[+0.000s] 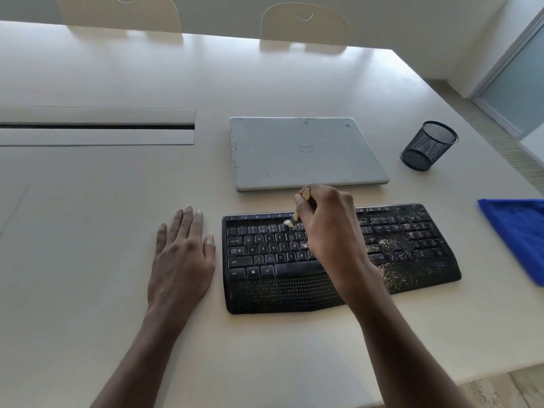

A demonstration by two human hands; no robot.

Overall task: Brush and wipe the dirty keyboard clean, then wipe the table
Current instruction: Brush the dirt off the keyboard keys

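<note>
I'm on the brushing step. My right hand (326, 225) pinches a small brush (295, 216) by its pale handle, fingers curled round it, the white bristles down on the number row of the keyboard (276, 260). My left hand (182, 260) lies flat on the table (117, 201) just beside the keyboard's left end, fingers straight, holding nothing.

The keyboard sits in front of me, near the table's front edge. Its left half looks mostly clean. The right half, number pad and right part of the palm rest are thick with pale grit, so I judge the brushing well short of done.

The next move calls for short, light strokes working rightward between the keys, so the grit is carried off the edge and not pushed down into the gaps. After that comes wiping with the blue cloth (518, 237), which lies untouched at the right, apart from the keyboard.

Writing: the closed laptop (306, 151) behind the keyboard shows the Dell logo, upside down to me. On the keys I read esc, tab, caps lock, shift, ctrl, alt and letters such as Q, W, A, S, Z, X — I can't make out any maker's name on the keyboard.
</note>
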